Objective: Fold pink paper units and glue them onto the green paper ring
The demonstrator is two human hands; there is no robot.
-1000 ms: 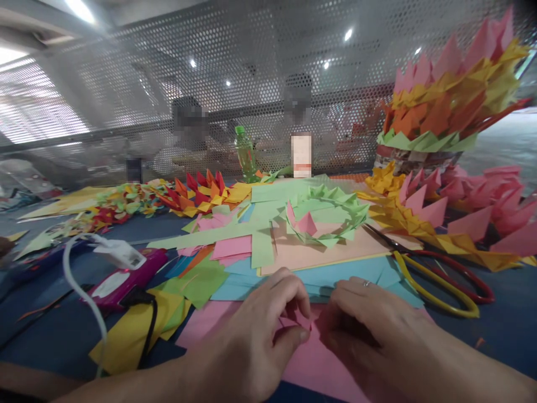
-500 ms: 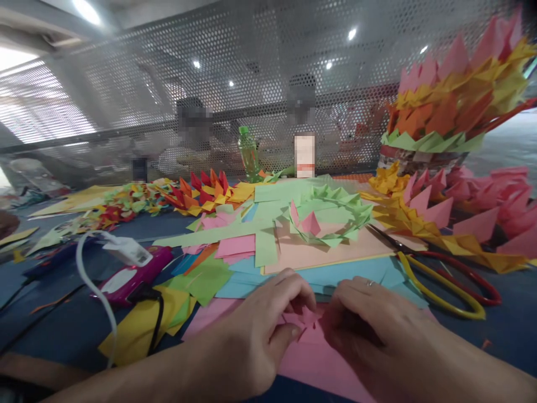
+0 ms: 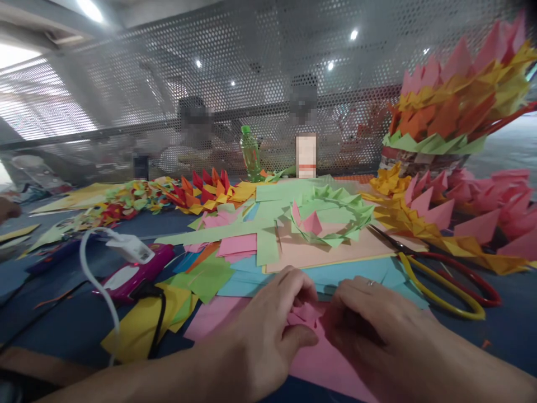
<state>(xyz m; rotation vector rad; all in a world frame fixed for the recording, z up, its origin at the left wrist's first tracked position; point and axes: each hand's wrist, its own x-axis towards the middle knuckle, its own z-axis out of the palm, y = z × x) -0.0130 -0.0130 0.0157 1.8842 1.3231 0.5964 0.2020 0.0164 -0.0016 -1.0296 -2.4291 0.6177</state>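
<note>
My left hand (image 3: pixel 262 330) and my right hand (image 3: pixel 373 322) meet low in the middle of the view, over a pink paper sheet (image 3: pixel 323 364). Both pinch a small folded pink paper piece (image 3: pixel 305 313) between their fingertips. The fingers of both hands are curled round it, and most of the piece is hidden. A ring shows on my right hand. Just beyond the hands lie blue sheets (image 3: pixel 356 272) and a peach sheet carrying a ring of folded green paper units (image 3: pixel 331 215) with a couple of pink ones.
Yellow and red scissors (image 3: pixel 444 280) lie to the right. A magenta glue gun (image 3: pixel 134 271) with cables sits left, on yellow paper. A tall stacked paper piece (image 3: pixel 453 106), pink and yellow folded units, coloured scraps, a green bottle (image 3: pixel 250 154) and a mesh screen with people behind stand beyond.
The fingertips of both hands have shifted slightly on the pink piece, reshaping it. The view has drifted a little; nothing else on the table has moved.
</note>
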